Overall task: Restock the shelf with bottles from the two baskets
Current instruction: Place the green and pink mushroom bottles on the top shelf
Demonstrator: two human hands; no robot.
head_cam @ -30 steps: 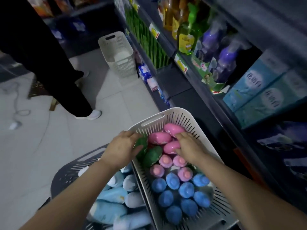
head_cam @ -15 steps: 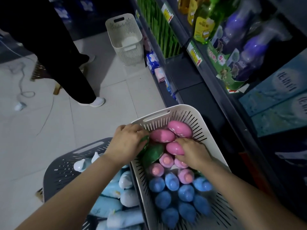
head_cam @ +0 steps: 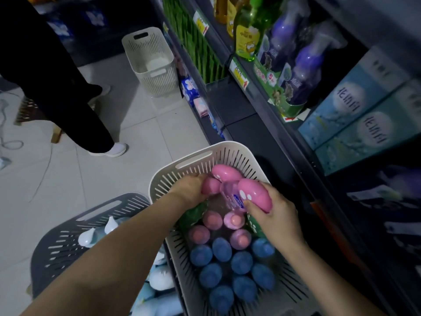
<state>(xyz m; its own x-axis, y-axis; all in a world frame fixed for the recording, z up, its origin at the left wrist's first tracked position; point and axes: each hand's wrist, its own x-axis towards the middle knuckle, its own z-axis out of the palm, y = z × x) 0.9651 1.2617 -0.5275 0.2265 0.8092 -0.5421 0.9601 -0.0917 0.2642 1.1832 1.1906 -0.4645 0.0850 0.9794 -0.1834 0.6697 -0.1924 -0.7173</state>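
Both hands are down in the white basket, each on its own bottle. The right hand has its fingers and thumb curled round a pink-capped bottle and holds it raised above the rest. The left hand grips a second pink cap at the basket's 12 o'clock end. A third pink cap lies just beyond it.

The relation that matters is the right hand's bottle to the shelf. The shelf runs along the right of the aisle, at about 1 to 3 o'clock from that hand. The right hand is the nearer of the two. The bottle is tilted, cap toward the shelf and clear body pointing back to about 9 o'clock, toward the left hand. Blur hides the exact angle. It will likely need turning upright before it goes in.

Under the hands stand more pink-capped bottles, a green bottle at their 9 o'clock and a block of blue-capped bottles toward 6 o'clock. The grey basket sits just beside the white one at 8 o'clock, holding pale blue bottles.

On the shelf, purple spray bottles and teal boxes already fill the level at 1 to 2 o'clock, so the slot has to be found around them. The basket's far wall rises between hand and shelf. Another person's leg and a second white basket stand up the aisle at 10 to 11 o'clock, well apart from that path.
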